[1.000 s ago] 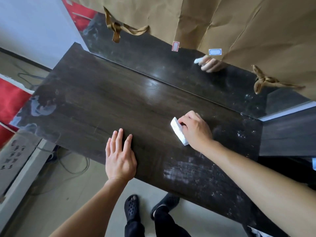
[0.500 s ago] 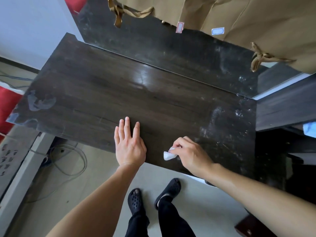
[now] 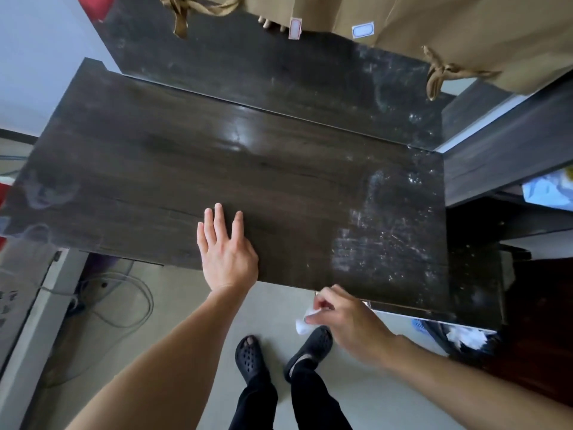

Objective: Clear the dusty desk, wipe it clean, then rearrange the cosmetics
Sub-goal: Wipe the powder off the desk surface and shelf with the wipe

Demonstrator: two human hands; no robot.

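Observation:
The dark wooden desk (image 3: 155, 169) fills the middle of the head view; its left part shines, while its right part (image 3: 387, 237) carries pale dust streaks and specks. My left hand (image 3: 228, 252) lies flat on the desk's front edge with fingers spread. My right hand (image 3: 344, 318) is off the desk, just below its front edge, pinching a crumpled white wipe (image 3: 305, 321) over the floor. No cosmetics are in view.
A mirror (image 3: 279, 66) stands along the desk's back, topped by brown paper (image 3: 434, 23) with ribbon ties. A dark shelf unit (image 3: 511, 144) adjoins on the right. A bin with white tissue (image 3: 465, 336) sits below right. Cables (image 3: 124, 293) lie on the floor left.
My right hand has dragged the wipe from the desk's middle toward me and off the front edge. My left hand has stayed flat on the desk.

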